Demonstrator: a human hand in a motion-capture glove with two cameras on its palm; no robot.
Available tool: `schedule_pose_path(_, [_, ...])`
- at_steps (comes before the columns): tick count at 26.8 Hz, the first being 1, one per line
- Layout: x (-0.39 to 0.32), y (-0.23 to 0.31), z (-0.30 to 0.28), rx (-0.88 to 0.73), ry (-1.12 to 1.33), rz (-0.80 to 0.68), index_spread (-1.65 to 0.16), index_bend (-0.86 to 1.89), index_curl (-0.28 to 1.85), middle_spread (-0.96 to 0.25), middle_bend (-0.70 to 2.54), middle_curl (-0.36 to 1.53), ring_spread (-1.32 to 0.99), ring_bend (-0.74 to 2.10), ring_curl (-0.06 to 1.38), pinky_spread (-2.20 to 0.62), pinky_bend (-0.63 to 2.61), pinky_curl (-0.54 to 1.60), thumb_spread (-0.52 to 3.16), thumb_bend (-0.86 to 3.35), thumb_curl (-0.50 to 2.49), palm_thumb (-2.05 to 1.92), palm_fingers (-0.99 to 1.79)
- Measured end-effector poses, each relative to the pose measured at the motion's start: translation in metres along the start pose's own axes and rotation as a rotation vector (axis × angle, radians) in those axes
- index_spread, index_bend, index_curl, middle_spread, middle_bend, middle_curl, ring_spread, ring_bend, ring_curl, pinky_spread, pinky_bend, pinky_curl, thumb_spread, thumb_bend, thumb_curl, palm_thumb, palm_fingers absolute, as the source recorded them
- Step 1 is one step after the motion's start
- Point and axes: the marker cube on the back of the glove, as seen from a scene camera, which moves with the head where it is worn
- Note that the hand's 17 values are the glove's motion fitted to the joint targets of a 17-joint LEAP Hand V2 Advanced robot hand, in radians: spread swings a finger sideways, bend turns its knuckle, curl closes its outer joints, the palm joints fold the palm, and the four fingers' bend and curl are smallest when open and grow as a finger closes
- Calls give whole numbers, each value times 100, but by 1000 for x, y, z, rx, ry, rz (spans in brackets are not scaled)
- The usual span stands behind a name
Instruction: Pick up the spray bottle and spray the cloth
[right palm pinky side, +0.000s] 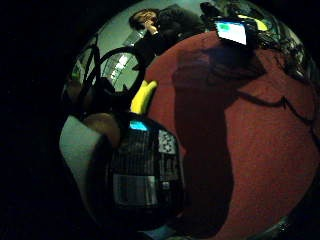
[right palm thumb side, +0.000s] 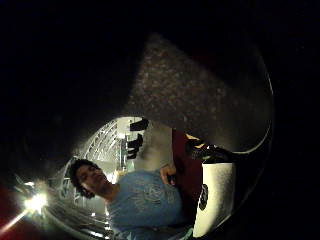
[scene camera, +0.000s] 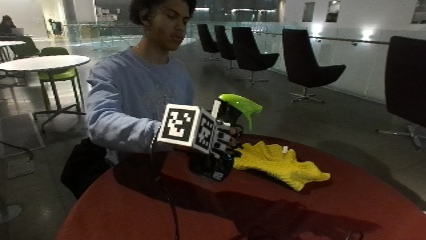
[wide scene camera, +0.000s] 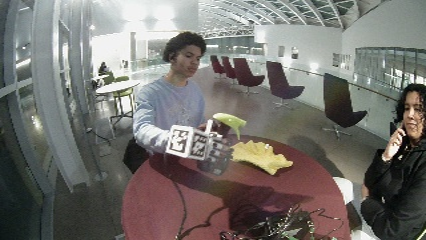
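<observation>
The gloved right hand (scene camera: 223, 140) grips the dark, rigid spray bottle (scene camera: 219, 150) round its body just beside the soft, limp yellow cloth (scene camera: 283, 165); its green trigger head (scene camera: 239, 105) seems the better hold.

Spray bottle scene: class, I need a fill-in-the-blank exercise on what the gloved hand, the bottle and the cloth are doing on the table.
1. The gloved right hand grips a dark spray bottle whose trigger head is ____ in colour.
2. The cloth lying beside the bottle is ____.
3. Bottle and cloth are on a round table with a ____ top.
4. The bottle's nozzle points towards the ____.

Missing words: green; yellow; red; cloth
</observation>
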Motion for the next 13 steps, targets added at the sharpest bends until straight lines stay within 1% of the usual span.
schedule_pose_path(3, [-20,-1,20,-105,53,-8,-26,14,36,-8,30,42,-8,41,37,12,27,36,69,-2,56,100,111])
schedule_pose_path(7, [-39,-6,39,-194,116,-16,-25,14,36,-8,30,43,-7,41,38,11,27,36,68,-2,58,100,111])
schedule_pose_path(13, [-54,-15,60,-358,220,71,-24,13,37,-7,31,44,-7,42,38,10,27,36,66,-3,60,99,112])
